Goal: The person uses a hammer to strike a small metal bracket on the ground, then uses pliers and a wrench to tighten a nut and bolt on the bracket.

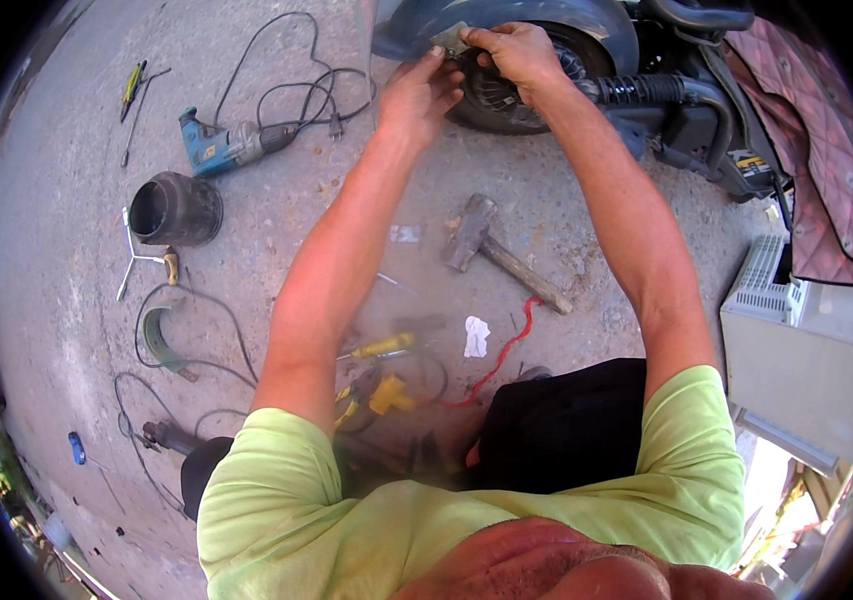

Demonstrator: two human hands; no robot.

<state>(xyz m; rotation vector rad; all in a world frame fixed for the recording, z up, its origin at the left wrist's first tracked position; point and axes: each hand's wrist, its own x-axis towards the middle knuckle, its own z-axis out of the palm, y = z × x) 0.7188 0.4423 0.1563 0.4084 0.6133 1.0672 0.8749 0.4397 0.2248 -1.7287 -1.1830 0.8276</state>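
Grey-green scrap (452,38), perhaps cloth, at upper left of scooter wheel (491,95). Pinched between thumb and fingers of right hand (518,52); close beside left hand (412,95), fingers half-curled, hold unclear. Likely light, limp; best taken by opposite edges.

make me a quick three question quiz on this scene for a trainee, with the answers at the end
1. Multiple choice: which lies between the person's forearms in the picture? A) a hollow black cylinder; B) a hammer with a grey metal head and wooden handle; C) a blue-handled screwdriver
2. True or false: the blue-and-grey corded power drill lies on the grey concrete ground, to the person's left.
3. Open: what round vehicle part are the bare left hand and bare right hand in front of?

Key: 1. B; 2. True; 3. The black spoked wheel.
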